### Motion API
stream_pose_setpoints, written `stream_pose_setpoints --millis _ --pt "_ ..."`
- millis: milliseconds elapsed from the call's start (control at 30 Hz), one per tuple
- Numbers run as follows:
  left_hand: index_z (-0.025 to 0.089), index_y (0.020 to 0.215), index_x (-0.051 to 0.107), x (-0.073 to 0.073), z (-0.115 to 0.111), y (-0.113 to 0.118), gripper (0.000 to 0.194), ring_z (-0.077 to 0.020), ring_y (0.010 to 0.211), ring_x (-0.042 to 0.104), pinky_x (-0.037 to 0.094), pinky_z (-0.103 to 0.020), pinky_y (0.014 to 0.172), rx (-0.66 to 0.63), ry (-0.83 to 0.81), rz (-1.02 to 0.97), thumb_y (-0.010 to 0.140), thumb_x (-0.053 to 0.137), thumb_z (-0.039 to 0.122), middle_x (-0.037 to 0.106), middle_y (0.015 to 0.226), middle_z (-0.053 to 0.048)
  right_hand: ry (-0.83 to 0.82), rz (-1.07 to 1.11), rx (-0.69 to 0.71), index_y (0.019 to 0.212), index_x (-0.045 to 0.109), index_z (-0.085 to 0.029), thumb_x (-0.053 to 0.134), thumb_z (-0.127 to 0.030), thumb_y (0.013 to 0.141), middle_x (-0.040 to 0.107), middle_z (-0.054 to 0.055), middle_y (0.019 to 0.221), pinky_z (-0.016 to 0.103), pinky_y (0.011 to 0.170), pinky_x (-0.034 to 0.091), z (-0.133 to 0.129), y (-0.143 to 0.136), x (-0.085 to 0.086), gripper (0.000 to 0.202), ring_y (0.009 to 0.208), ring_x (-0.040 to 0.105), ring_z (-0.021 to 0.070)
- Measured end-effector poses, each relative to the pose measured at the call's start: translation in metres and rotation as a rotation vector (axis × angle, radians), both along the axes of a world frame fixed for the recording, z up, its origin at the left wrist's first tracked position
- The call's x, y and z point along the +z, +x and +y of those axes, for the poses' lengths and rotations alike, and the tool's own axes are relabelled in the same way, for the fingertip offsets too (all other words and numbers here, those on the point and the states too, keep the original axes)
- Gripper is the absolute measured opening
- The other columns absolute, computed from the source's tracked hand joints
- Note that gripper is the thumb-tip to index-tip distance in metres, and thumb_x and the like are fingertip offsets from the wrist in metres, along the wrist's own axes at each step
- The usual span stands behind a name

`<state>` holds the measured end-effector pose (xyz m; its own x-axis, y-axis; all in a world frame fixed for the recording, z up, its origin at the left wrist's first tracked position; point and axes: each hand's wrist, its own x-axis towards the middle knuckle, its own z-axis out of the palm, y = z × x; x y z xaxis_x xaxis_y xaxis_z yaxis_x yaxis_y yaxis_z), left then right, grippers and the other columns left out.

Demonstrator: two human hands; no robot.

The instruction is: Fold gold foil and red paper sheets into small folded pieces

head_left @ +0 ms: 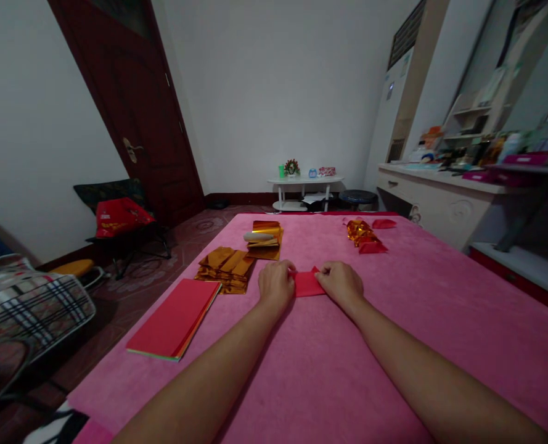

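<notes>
Folded red paper (307,286) is pinched at opposite ends by the left hand (276,282) and right hand (342,282), both equally near, long axis apparently between them. It is positioned right of the coloured-paper stack (175,317).

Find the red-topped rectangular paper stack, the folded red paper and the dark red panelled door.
Red-topped rectangular paper stack (174,317), head view: top sheet's middle.
Folded red paper (307,284), head view: visible middle.
Dark red panelled door (135,111), head view: central surface.
</notes>
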<state>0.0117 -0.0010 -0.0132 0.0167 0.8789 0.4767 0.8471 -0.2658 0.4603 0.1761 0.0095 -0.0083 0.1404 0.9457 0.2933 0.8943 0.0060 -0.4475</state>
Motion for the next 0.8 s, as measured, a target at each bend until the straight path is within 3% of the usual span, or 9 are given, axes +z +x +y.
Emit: stream_pose_setpoints --millis 133,300,433,533,600,700,800 --pt "0.022 0.085 0.069 0.005 -0.002 0.004 0.018 -0.0247 0.099 0.046 0.035 -0.035 0.077 -0.086 0.081 0.145 0.075 0.056 0.014 0.058 0.103 -0.009 -0.021 -0.029 0.001 0.066 0.068 -0.026 0.056 -0.035 0.069 0.068 0.003 0.069 0.024 0.048 0.031 0.001 -0.001 0.001 0.016 0.064 0.061 0.0175" --pt "0.022 0.085 0.072 0.001 0.007 0.005 0.022 -0.0222 0.088 0.051 0.036 -0.034 0.076 -0.314 0.039 0.267 0.081 0.051 0.016 0.063 0.088 -0.008 -0.063 -0.036 0.01 0.072 0.067 -0.025 0.056 -0.033 0.069 0.069 0.003 0.075 0.024 0.05 0.034 0.001 -0.001 0.004 0.013 0.068 0.062 0.0178" --pt "0.022 0.093 0.072 -0.005 0.015 -0.003 0.024 -0.0201 0.087 0.054 0.039 -0.03 0.078 -0.391 -0.004 0.225 0.084 0.049 0.021 0.063 0.091 -0.009 -0.065 -0.042 -0.002 0.09 0.063 -0.025 0.058 -0.032 0.07 0.069 0.003 0.084 0.026 0.056 0.039 0.002 0.0 0.003 0.022 0.075 0.063 0.0199" --pt "0.024 0.102 0.069 -0.005 0.015 -0.014 0.025 -0.0195 0.092 0.054 0.041 -0.028 0.082 -0.497 -0.036 0.163 0.08 0.056 0.027 0.062 0.097 -0.007 0.025 -0.081 0.038 0.103 0.058 -0.023 0.057 -0.028 0.073 0.066 0.006 0.097 0.031 0.068 0.044 -0.001 0.001 0.001 0.03 0.086 0.061 0.0225" --pt "0.024 0.107 0.066 -0.003 0.014 -0.02 0.03 -0.0194 0.094 0.053 0.041 -0.028 0.084 -0.57 -0.072 0.129 0.079 0.059 0.029 0.06 0.1 -0.006 0.138 -0.103 0.133 0.108 0.057 -0.021 0.054 -0.023 0.075 0.061 0.009 0.109 0.035 0.082 0.043 -0.007 -0.002 0.002 0.032 0.102 0.055 0.0244" --pt "0.022 0.097 0.069 -0.001 0.014 -0.023 0.023 -0.0194 0.092 0.053 0.041 -0.029 0.084 -0.604 -0.095 0.072 0.077 0.059 0.028 0.06 0.099 -0.006 0.248 -0.007 0.382 0.122 0.05 -0.019 0.045 -0.022 0.083 0.049 0.011 0.13 0.038 0.103 0.03 -0.021 -0.018 0.005 0.04 0.123 0.04 0.0229" --pt "0.018 0.079 0.07 -0.004 0.016 -0.02 0.012 -0.0188 0.078 0.055 0.043 -0.029 0.075 -0.582 -0.081 -0.075 0.074 0.061 0.026 0.062 0.086 -0.007 0.144 0.228 0.631 0.143 0.021 -0.017 0.038 -0.043 0.088 0.026 0.01 0.148 0.039 0.11 0.021 -0.035 -0.045 0.005 0.063 0.136 0.02 0.0205"
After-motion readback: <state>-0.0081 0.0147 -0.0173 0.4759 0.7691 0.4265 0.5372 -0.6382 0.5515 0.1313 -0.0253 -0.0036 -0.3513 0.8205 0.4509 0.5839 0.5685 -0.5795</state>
